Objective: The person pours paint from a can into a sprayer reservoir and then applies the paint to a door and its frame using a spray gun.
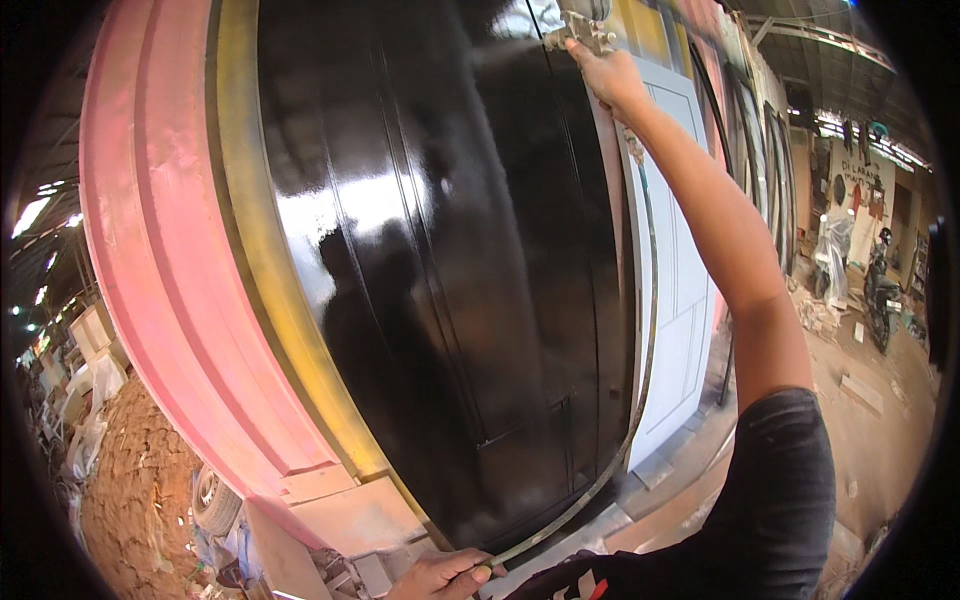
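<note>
My right hand (612,80), raised high near the upper edge, is closed round a metal spray gun (585,35). A faint mist leaves its nozzle leftward across a glossy black door panel (500,250). From the gun's handle a thin air hose (650,290) hangs down, curving along the panel's lower right. At the bottom, my left hand (445,575) grips this hose, thumb along it. The panel stands upright and mirrors a dark figure and bright light. Its left part looks shinier than the strip right of the middle.
Pink moulding (180,230) and a yellow strip (255,260) stand left of the panel. A pale blue-white door (665,270) leans at right. Cardboard pieces (360,515) and a tyre (215,500) lie low left. Far right are a motorbike (880,290) and a plank (862,393) on the floor.
</note>
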A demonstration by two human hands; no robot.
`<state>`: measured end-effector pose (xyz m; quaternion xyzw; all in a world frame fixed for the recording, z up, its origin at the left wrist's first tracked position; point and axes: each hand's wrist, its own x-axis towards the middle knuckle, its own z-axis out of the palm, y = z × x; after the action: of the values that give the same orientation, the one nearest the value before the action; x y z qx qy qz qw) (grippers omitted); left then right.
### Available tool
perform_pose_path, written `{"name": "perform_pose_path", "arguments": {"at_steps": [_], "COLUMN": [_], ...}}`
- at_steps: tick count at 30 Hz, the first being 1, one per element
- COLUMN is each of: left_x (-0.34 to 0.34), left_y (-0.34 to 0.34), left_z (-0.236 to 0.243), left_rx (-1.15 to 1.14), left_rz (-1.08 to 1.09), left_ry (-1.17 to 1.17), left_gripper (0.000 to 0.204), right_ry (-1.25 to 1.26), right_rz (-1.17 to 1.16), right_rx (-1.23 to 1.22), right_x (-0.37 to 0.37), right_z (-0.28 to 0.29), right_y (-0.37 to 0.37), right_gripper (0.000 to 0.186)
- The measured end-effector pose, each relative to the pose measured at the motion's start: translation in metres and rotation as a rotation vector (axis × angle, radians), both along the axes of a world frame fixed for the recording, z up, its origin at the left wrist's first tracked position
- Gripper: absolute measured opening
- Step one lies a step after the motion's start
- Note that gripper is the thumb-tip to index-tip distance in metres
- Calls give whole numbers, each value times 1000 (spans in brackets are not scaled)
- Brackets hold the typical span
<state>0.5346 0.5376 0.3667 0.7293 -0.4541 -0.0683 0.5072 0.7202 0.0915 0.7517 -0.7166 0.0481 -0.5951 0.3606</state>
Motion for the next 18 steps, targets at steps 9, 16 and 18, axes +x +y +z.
{"name": "perform_pose_path", "arguments": {"at_steps": [9,16,18], "left_x": [34,38,37], "left_y": [-35,-55,-58], "left_z": [18,57,68], "left_rx": [-115,-175,-183], "left_rz": [37,95,113], "left_ry": [14,60,61], "left_gripper": [25,25,25], "right_ry": [-111,-287,-359], "right_rz": [-33,105,97], "right_rx": [-74,-46,-95], "right_x": [35,26,28], "right_z": [123,177,196], "right_y": [1,46,52], "right_gripper": [73,36,42]}}
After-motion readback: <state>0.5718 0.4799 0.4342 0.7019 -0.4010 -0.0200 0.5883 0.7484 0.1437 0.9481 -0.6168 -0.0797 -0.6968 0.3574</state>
